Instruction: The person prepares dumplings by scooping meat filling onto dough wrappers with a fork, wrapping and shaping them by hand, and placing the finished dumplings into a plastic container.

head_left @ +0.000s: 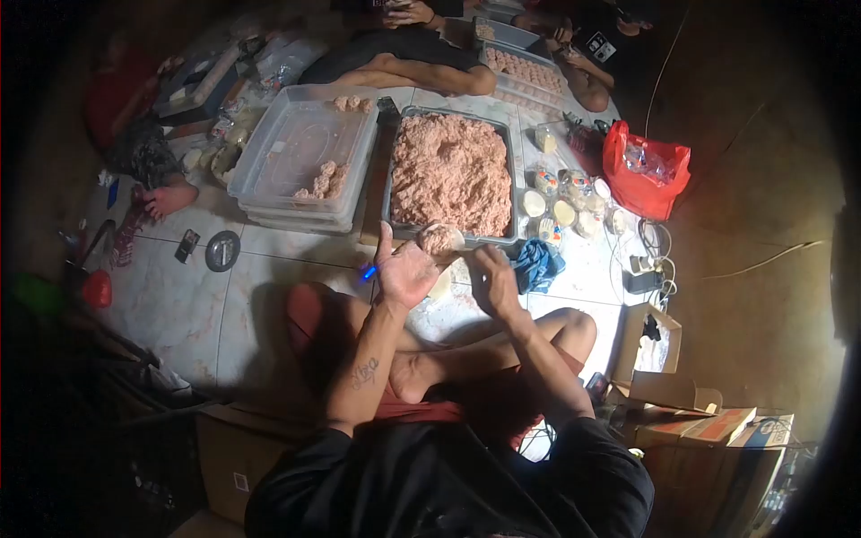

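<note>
Left hand (pixel 411 273) palm up (forearm (pixel 366 366) tattooed), right hand (pixel 494 285) curled near it

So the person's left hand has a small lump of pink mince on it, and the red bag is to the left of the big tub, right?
Not quite: the red bag is to the right of the big tub, as the head camera view shows. The left hand does have a small lump of pink mince on it.

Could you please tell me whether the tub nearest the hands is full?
Full: pink minced mixture fills the tub nearly wall to wall.
</note>
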Demonstrator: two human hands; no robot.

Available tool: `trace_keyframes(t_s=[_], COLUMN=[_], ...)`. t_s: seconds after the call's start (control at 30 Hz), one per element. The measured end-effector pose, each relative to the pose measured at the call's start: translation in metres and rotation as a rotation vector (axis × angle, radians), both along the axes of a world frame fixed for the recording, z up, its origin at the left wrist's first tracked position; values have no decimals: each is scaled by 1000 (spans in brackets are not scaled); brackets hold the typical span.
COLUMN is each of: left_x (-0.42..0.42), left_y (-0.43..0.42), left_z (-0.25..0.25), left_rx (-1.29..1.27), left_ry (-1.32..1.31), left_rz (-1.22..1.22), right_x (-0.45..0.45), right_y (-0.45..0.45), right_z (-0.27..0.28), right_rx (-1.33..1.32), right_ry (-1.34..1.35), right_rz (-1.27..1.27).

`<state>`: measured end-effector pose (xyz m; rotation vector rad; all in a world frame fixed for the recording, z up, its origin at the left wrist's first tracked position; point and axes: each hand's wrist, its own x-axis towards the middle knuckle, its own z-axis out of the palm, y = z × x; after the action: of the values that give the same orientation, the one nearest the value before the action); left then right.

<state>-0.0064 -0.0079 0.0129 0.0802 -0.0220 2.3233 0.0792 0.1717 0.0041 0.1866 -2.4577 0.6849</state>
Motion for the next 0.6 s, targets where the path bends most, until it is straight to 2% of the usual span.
trace_keyframes(t_s=[0.03, 0.1, 0.23, 0.33, 0.47, 0.53, 0.6], left_x=[6, 15, 19, 18, 3, -3, 10], left_y=[-3, -7, -5, -15, -35, -46, -36], left_z=[0, 2, 1, -19, -51, -50, -35], left_rx=[-15, -34, -74, -57, 8, 80, 2], left_ry=[3, -10, 13, -93, -143, -98, -136], left_rz=[-7, 83, 94, 133, 242, 254, 199], right_x=[6, 18, 30, 37, 51, 52, 54], right_y=[-14, -23, -38, -30, -20, -23, -33], right_z=[5, 13, 19, 14, 43, 52, 59], right_rx=[-227, -332, -376, -135, -83, -154, -303], right_ry=[-122, -112, -79, -237, -380, -361, -287], right_rz=[50, 89, 218, 239, 204, 194, 127])
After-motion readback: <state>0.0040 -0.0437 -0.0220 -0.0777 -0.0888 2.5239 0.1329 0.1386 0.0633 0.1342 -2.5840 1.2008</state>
